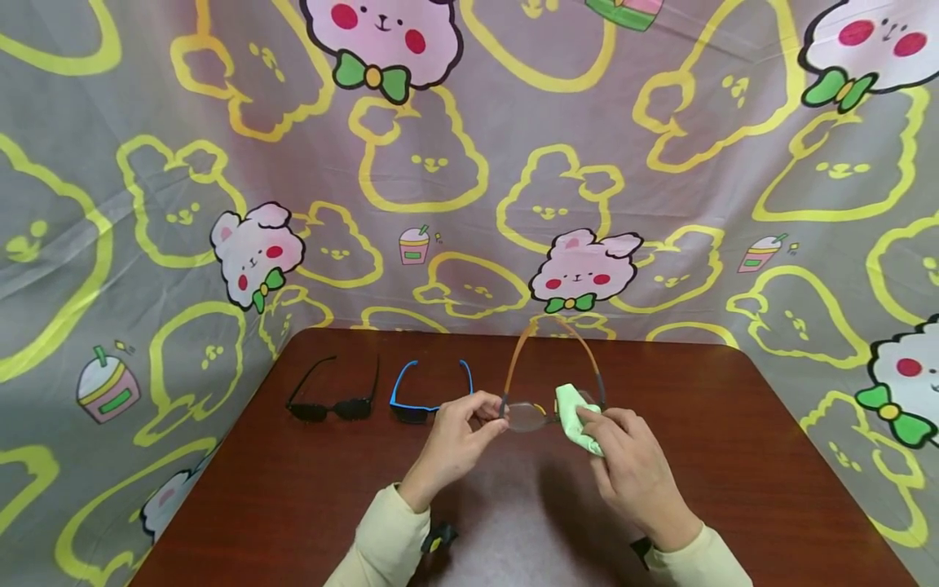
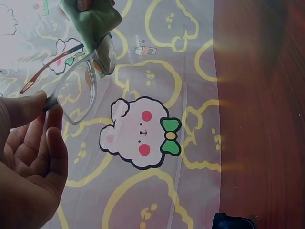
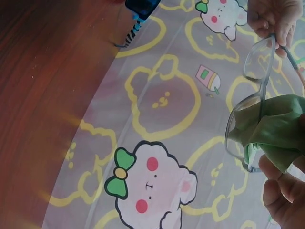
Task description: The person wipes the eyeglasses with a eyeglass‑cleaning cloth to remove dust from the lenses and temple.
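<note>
Clear-lensed eyeglasses [image 1: 526, 417] with orange-brown temples are held up above the table, temples pointing away. My left hand [image 1: 464, 432] pinches them at the left hinge between thumb and fingers, as the left wrist view also shows. A light green cloth [image 1: 575, 420] is folded over the right lens. My right hand [image 1: 632, 465] grips this cloth and presses it against the lens. In the right wrist view the cloth [image 3: 281, 126] lies on both sides of the rim, covering much of that lens.
Black sunglasses [image 1: 330, 409] lie at the left of the brown table [image 1: 293, 505]. Blue-framed sunglasses [image 1: 414, 412] lie beside them, partly behind my left hand. A patterned cartoon curtain [image 1: 440, 285] surrounds the table's back and sides.
</note>
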{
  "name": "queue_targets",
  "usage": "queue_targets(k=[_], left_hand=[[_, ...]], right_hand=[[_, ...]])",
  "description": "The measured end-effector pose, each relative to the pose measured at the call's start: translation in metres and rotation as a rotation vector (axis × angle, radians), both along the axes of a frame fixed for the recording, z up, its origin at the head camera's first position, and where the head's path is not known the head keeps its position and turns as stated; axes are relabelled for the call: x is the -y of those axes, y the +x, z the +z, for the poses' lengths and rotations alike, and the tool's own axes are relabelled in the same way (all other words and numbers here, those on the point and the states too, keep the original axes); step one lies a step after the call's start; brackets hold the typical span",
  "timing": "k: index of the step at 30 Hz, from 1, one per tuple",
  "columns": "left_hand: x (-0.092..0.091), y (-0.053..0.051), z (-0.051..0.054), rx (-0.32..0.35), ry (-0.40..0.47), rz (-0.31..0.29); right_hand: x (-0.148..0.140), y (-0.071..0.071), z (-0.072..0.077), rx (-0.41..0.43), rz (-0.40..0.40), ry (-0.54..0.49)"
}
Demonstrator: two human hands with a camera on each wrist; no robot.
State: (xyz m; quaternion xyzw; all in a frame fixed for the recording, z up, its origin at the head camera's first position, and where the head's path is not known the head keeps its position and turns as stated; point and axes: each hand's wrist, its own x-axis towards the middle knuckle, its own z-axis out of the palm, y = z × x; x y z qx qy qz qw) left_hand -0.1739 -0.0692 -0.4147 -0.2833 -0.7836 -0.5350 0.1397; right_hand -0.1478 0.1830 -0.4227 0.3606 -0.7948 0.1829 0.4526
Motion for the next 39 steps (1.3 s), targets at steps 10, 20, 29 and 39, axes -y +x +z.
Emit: queue_targets(k=[10, 20, 29, 39], left_hand=[[0.000, -0.001, -0.002, 0.032, 0.032, 0.003], [-0.002, 0.021, 0.032, 0.023, 0.002, 0.008], [-0.002, 0.025, 0.034, 0.015, 0.005, 0.022], [-0.004, 0.012, 0.000, 0.045, 0.051, 0.037]], right_hand=[[-0.006, -0.001, 0.002, 0.000, -0.042, -0.007], [-0.005, 0.000, 0.002, 0.039, -0.024, -0.032], [-0.002, 0.003, 0.003, 0.063, -0.008, -0.042], [-0.001, 0.009, -0.003, 0.128, 0.013, -0.029]])
